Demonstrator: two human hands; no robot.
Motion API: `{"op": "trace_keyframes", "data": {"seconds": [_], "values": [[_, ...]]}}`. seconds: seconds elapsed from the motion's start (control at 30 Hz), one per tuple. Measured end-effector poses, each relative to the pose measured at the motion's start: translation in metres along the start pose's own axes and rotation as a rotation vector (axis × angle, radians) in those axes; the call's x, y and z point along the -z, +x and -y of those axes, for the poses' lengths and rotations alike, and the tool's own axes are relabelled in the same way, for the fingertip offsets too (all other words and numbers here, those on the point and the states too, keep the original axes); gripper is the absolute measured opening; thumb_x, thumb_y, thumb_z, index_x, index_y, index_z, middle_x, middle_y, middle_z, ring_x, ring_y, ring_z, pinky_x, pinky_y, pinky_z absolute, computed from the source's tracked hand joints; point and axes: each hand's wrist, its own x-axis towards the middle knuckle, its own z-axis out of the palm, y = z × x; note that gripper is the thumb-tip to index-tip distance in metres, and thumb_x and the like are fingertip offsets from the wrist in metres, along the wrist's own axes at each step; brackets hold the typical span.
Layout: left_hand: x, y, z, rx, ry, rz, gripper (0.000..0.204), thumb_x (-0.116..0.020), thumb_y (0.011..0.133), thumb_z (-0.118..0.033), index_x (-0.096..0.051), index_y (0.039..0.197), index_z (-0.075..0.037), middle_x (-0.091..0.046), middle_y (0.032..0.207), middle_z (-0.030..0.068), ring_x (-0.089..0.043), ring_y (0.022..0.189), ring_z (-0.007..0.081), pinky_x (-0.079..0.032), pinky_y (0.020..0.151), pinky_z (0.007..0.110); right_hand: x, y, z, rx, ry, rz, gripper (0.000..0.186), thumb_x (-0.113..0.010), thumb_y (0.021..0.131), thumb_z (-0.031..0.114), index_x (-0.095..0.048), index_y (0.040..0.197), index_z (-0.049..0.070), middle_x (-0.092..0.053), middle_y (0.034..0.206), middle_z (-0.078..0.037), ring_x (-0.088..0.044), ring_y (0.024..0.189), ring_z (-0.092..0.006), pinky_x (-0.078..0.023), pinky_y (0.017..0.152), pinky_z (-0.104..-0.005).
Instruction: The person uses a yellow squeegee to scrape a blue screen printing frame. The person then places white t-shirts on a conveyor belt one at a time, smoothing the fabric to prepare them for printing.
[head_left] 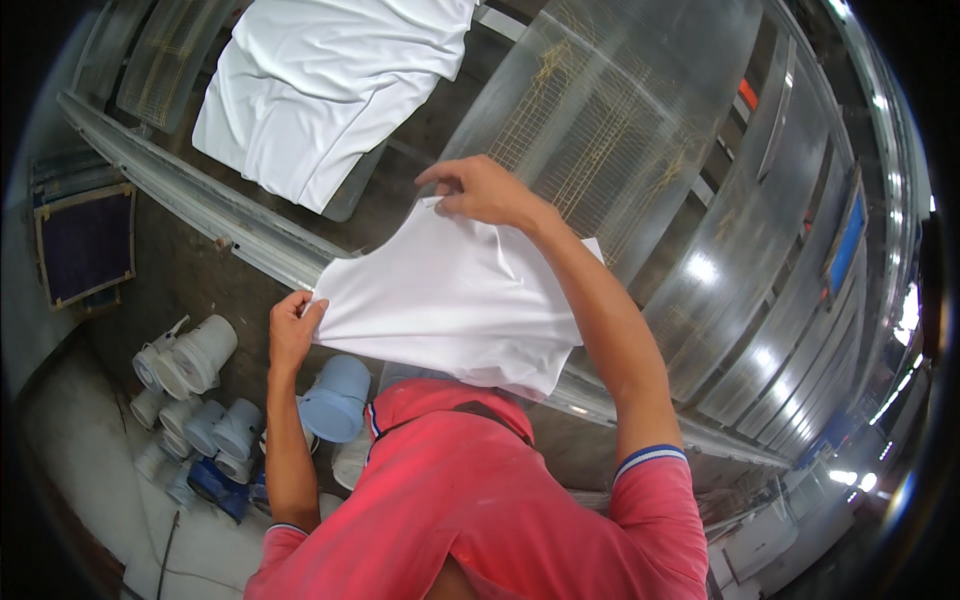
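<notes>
A white fabric piece with a curved cut in its far edge spreads in front of my waist. My left hand pinches its left corner between thumb and fingers. At the far edge, my right hand has its fingers curled over a corner of the same piece. The fabric is pulled fairly smooth between the two hands, with soft folds toward the right. Beyond it, at the upper left, a larger white cloth lies wrinkled over a board.
Shiny flat boards with yellowish line marks run off to the right. A metal rail passes along their near side. Several buckets stand on the floor at the left, near a framed dark screen. A blue framed panel stands at the right.
</notes>
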Motion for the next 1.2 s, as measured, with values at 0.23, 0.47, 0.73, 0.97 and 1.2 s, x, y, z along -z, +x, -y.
{"op": "trace_keyframes", "data": {"seconds": [0.23, 0.47, 0.73, 0.97, 1.2], "values": [[-0.006, 0.006, -0.020, 0.100, -0.097, 0.063, 0.011, -0.068, 0.087, -0.008, -0.068, 0.088, 0.003, -0.055, 0.068, -0.0044, -0.044, 0.059, 0.0023, -0.034, 0.051, 0.021, -0.031, -0.060, -0.014, 0.044, 0.052, -0.765, 0.036, -0.067, 0.084, 0.015, -0.065, 0.117, 0.002, -0.070, 0.106, -0.012, -0.067, 0.094, -0.0231, -0.051, 0.086, -0.0331], [-0.019, -0.005, -0.051, 0.158, -0.243, 0.406, 0.015, -0.071, 0.082, 0.000, -0.067, 0.096, 0.002, -0.062, 0.077, -0.0026, -0.052, 0.064, 0.0031, -0.040, 0.057, 0.019, -0.148, -0.304, -0.046, -0.551, 0.907, -0.502, 0.018, -0.063, 0.084, 0.014, -0.067, 0.077, -0.002, -0.065, 0.075, -0.007, -0.059, 0.067, -0.0136, -0.045, 0.064, -0.0283], [-0.011, 0.006, -0.036, 0.179, -0.087, 0.591, 0.037, -0.068, 0.083, -0.002, -0.062, 0.119, 0.001, -0.067, 0.102, 0.0040, -0.060, 0.090, 0.0097, -0.047, 0.080, 0.026, -0.326, -0.331, -0.085, -0.863, 1.177, -0.834, 0.043, -0.074, 0.083, 0.014, -0.061, 0.121, 0.001, -0.068, 0.104, -0.008, -0.066, 0.089, -0.0215, -0.054, 0.080, -0.0335], [-0.010, -0.003, -0.037, 0.027, -0.107, 0.569, 0.049, -0.067, 0.080, 0.003, -0.054, 0.127, 0.004, -0.067, 0.111, 0.0084, -0.062, 0.097, 0.0130, -0.048, 0.087, 0.029, -0.389, -0.283, -0.134, -0.745, 1.253, -1.147, 0.049, -0.071, 0.085, 0.010, -0.053, 0.129, -0.003, -0.063, 0.119, -0.011, -0.064, 0.096, -0.0215, -0.055, 0.078, -0.0348], [-0.008, 0.003, 0.012, -0.075, -0.094, 0.482, 0.044, -0.066, 0.079, 0.004, -0.056, 0.121, 0.003, -0.066, 0.108, 0.0062, -0.063, 0.091, 0.0121, -0.050, 0.082, 0.027, -0.373, -0.275, -0.131, -0.570, 1.250, -1.332, 0.036, -0.064, 0.084, 0.005, -0.056, 0.117, -0.006, -0.062, 0.109, -0.014, -0.064, 0.095, -0.0231, -0.058, 0.073, -0.0373]]}}
